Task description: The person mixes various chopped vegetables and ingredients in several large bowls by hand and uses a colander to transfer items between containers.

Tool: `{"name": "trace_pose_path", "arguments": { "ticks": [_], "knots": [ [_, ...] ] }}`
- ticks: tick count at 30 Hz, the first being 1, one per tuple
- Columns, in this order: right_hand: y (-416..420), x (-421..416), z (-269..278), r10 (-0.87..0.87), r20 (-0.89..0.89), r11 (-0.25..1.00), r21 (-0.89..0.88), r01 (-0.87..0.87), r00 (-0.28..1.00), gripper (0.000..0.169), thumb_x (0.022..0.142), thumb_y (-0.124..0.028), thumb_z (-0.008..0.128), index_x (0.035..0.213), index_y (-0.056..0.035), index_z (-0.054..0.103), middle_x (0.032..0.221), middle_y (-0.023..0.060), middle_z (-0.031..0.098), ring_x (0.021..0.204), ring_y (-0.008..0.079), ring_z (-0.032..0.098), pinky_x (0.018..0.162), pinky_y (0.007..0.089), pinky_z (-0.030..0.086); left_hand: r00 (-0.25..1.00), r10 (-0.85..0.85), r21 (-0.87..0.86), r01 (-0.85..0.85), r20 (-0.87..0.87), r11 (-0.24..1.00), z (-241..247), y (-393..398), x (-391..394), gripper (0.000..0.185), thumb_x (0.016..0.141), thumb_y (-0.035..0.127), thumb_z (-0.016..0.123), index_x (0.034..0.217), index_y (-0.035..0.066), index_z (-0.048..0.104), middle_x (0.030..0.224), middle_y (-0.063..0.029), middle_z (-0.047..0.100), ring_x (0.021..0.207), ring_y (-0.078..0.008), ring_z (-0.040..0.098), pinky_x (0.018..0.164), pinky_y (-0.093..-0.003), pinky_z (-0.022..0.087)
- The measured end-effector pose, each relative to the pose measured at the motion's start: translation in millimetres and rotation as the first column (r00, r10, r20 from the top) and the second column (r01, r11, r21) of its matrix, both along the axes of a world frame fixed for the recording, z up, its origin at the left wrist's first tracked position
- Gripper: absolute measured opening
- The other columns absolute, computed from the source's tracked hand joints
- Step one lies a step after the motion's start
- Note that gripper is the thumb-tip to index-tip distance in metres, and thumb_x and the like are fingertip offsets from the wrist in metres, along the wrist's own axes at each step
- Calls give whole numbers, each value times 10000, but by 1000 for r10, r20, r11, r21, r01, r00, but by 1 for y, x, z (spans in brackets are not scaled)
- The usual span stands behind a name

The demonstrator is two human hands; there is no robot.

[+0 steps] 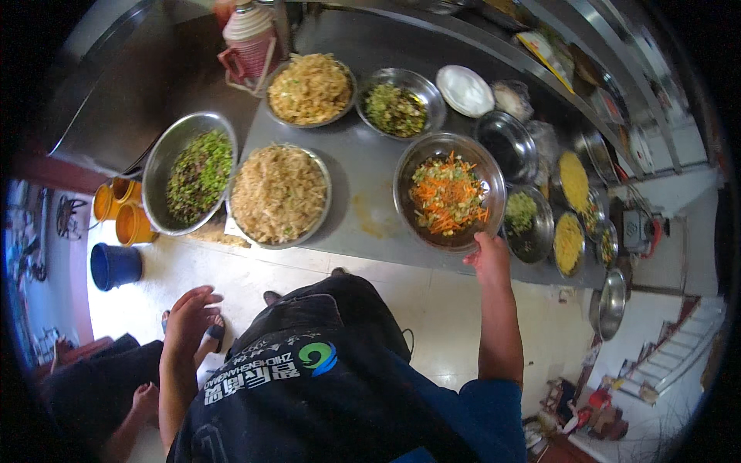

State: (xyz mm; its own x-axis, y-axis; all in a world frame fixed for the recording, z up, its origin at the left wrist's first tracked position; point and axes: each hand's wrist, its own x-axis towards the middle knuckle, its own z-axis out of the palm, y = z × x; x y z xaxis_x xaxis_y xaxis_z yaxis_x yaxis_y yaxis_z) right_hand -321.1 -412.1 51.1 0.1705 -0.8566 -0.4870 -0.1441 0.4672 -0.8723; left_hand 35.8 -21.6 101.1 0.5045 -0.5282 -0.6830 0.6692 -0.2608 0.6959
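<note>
My right hand pinches the near rim of a steel bowl on the metal counter. Shredded carrot lies in that bowl, mixed with pale and green chopped pieces. My left hand hangs over the floor in front of me, empty, with its fingers loosely bent and apart. Nearest to it on the counter is a bowl heaped with pale shredded food. Left of that, a tilted steel basin holds chopped greens and dark bits.
Behind are a bowl of yellowish shreds, a bowl of chopped greens and a white plate. A pink thermos stands at the back left. Several bowls crowd the right, near yellow shreds. Buckets and a seated person are at left.
</note>
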Motion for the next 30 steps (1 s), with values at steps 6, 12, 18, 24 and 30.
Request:
{"name": "trace_pose_path", "arguments": {
  "ticks": [6, 12, 18, 24, 30],
  "knots": [
    [35, 101, 30, 238, 124, 970, 12, -241, 963, 230, 825, -186, 535, 866, 39, 548, 747, 102, 590, 556, 162, 565, 423, 289, 492, 942, -316, -3, 318, 116, 948, 17, -79, -6, 318, 882, 221, 516, 1135, 29, 516, 1010, -93, 621, 797, -169, 601, 672, -260, 464],
    [69, 198, 43, 647, 131, 760, -32, -649, 751, 271, 840, -212, 534, 913, 49, 542, 747, 87, 597, 561, 150, 581, 441, 267, 497, 986, -57, -164, 83, 155, 983, 10, -109, -6, 315, 852, 213, 540, 1039, -39, 512, 960, -137, 605, 793, -228, 609, 699, -295, 501],
    [60, 197, 19, 626, 428, 756, -130, -641, 652, 436, 916, -401, 437, 1046, -5, 565, 873, 84, 621, 734, 158, 614, 599, 276, 520, 987, 154, -199, -141, 48, 970, -9, -64, 44, 219, 809, 127, 453, 886, -46, 563, 852, -127, 623, 793, -204, 597, 731, -289, 474],
    [-11, 83, -48, 207, 130, 978, -18, -206, 970, 355, 873, -350, 523, 1041, -43, 588, 852, 80, 622, 661, 108, 567, 580, 241, 483, 886, 449, -111, -438, 115, 892, -10, -14, 104, 143, 800, 86, 479, 861, -27, 543, 771, -99, 618, 668, -159, 616, 545, -220, 506],
    [14, 67, -47, 112, 84, 994, -26, -110, 990, 282, 887, -274, 520, 1024, -36, 583, 817, 68, 624, 633, 104, 559, 542, 239, 469, 775, 628, -194, -607, 72, 771, -12, 6, 170, 200, 788, 30, 464, 937, -101, 490, 860, -176, 612, 691, -241, 623, 612, -255, 539]
  ]
}}
